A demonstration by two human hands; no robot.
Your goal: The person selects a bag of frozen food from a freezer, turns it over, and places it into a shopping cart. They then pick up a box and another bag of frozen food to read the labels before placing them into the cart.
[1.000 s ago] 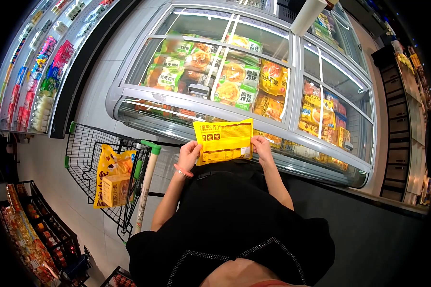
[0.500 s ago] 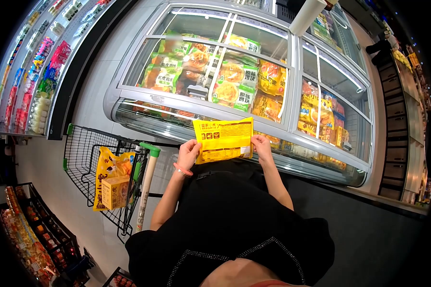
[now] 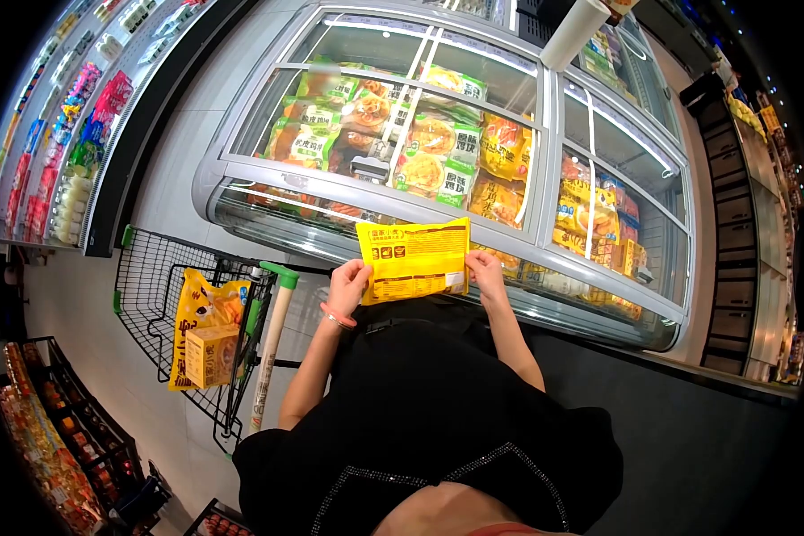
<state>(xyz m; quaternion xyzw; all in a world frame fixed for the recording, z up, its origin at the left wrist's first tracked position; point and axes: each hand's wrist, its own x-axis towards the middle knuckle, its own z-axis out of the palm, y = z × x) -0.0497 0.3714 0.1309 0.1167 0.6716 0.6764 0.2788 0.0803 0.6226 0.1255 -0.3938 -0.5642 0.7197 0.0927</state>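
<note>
A yellow packet (image 3: pixel 415 261) with printed text and small pictures is held up in front of my body, its printed face toward me. My left hand (image 3: pixel 350 284) pinches its left edge, and a pink band circles that wrist. At the packet's right edge, my right hand (image 3: pixel 485 272) grips it between thumb and fingers. Just beyond the packet stands a chest freezer (image 3: pixel 317 181) with glass lids, full of green-and-white and yellow food bags. To my left, a shopping cart (image 3: pixel 143 308) holds a yellow bag (image 3: pixel 192 308) and a yellow box (image 3: pixel 212 355).
Shelves (image 3: pixel 116 125) of small colourful goods stand at the upper left. A black rack (image 3: pixel 80 420) of packaged food is at the lower left. A white roll (image 3: pixel 575 34) stands on the freezer's far part. More shelving (image 3: pixel 732 241) runs along the right.
The view has shifted very slightly, with the cart and packet a little further left in it. Both hands keep their hold on the packet.
</note>
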